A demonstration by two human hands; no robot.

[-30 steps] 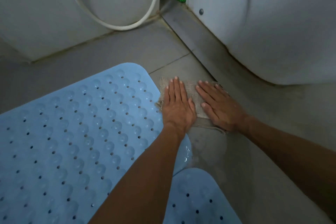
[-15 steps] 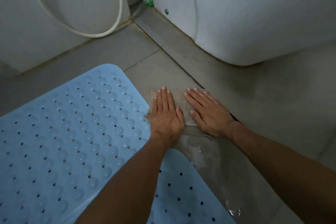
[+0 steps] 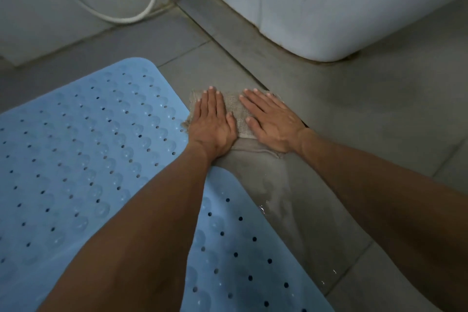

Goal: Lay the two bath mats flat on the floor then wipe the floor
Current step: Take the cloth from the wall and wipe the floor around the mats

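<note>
With both perforated pale-blue rubber bath mats already laid flat, a coarse brown woven cloth is pressed onto the wet grey tiled floor under the left hand and right hand, each grip released and flat-palmed so that pressure is spread for wiping.

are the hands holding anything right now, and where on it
Nothing is gripped. The left hand and right hand lie flat, palms down, pressing the cloth onto the floor.

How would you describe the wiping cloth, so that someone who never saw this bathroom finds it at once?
Start at the white toilet base; on the grey floor before it lies a large blue bath mat. At its right edge, the cloth lies under both flat hands: the only brown, coarse-woven thing.
</note>
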